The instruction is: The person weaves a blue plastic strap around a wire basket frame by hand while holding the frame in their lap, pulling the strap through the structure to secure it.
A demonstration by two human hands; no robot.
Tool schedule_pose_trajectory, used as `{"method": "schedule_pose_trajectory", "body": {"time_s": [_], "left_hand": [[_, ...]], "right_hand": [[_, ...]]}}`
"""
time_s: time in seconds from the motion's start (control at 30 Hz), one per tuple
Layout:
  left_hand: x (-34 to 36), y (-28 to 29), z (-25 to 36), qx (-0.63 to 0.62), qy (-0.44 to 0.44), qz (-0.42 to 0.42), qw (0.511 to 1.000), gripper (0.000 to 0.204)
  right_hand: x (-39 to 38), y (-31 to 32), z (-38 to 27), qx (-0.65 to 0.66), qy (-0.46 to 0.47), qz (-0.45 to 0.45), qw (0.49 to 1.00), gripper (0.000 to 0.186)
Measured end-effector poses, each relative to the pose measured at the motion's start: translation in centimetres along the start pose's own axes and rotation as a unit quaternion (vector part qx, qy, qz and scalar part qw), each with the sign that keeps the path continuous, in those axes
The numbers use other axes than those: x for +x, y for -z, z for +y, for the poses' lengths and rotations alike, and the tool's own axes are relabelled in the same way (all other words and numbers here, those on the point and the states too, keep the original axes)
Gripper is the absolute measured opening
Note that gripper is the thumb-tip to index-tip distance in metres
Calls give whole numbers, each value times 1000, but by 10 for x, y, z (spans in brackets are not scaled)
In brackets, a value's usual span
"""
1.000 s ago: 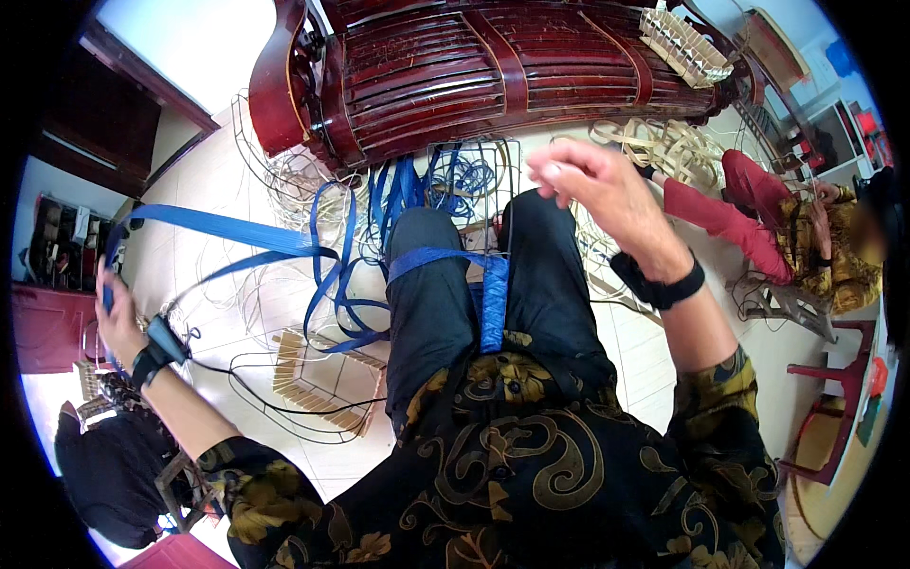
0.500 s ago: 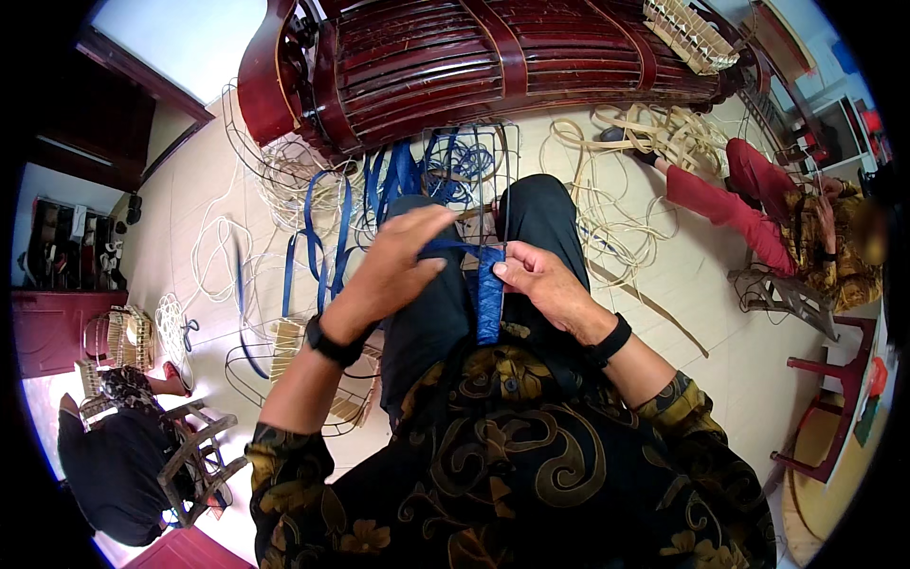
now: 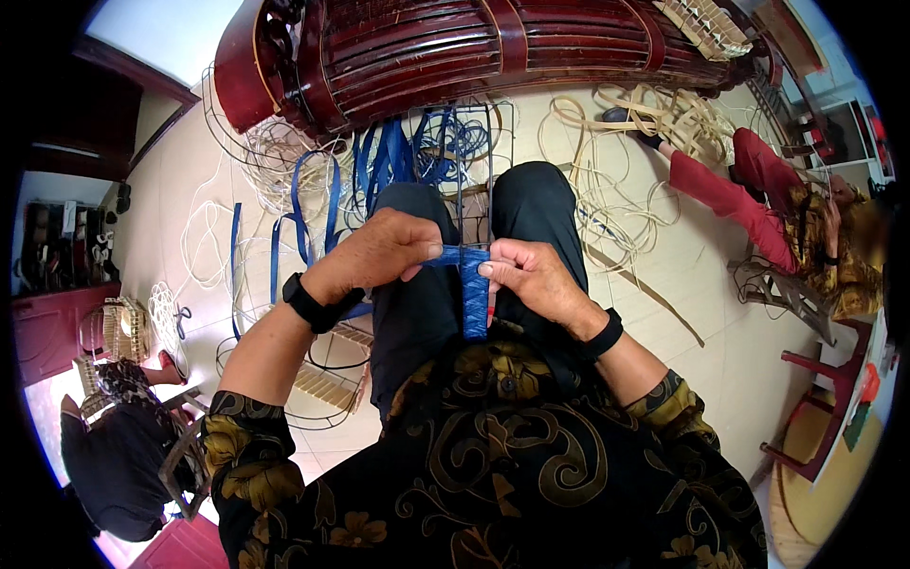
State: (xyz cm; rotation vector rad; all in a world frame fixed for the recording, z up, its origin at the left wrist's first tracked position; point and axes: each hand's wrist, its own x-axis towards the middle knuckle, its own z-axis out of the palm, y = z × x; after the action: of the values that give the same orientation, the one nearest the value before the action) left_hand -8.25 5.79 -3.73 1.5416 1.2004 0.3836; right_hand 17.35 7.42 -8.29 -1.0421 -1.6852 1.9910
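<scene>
Between my knees a dark wire frame (image 3: 462, 211) runs toward me, its near part wrapped in a woven blue band (image 3: 475, 308). My left hand (image 3: 384, 251) pinches a flat blue strap (image 3: 447, 256) between thumb and fingers, drawn out to the left of the band. At the top right of the wrapped part, my right hand (image 3: 526, 277) grips the blue band with thumb on top and fingers behind it. The far part of the wire frame is bare and lies past my knees.
Loose blue straps (image 3: 384, 161) and pale cords (image 3: 275, 161) lie on the floor ahead. A dark red wooden bench (image 3: 427, 66) stands beyond. Another wire frame with pale weaving (image 3: 327, 384) is at my left. Seated people are at right (image 3: 806, 223) and left (image 3: 109, 465).
My left hand, raised with fingers spread before, has come down and left and now pinches the strap, which is pulled out sideways. My right hand still holds the band.
</scene>
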Motion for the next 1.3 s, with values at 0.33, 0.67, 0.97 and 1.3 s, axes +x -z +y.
{"method": "schedule_pose_trajectory", "body": {"time_s": [0.33,0.67,0.97,1.3], "left_hand": [[4,0,-16,153,-130,34,979,18],[1,-1,-22,168,-122,31,978,17],[15,-8,-8,104,-151,42,982,14],[22,-7,4,111,-44,-58,991,16]], "right_hand": [[0,-2,-2,-98,-53,7,994,20],[9,-3,-4,-66,-9,39,997,26],[7,-5,-3,-117,-7,49,992,21],[3,-8,-3,-131,51,37,989,25]]}}
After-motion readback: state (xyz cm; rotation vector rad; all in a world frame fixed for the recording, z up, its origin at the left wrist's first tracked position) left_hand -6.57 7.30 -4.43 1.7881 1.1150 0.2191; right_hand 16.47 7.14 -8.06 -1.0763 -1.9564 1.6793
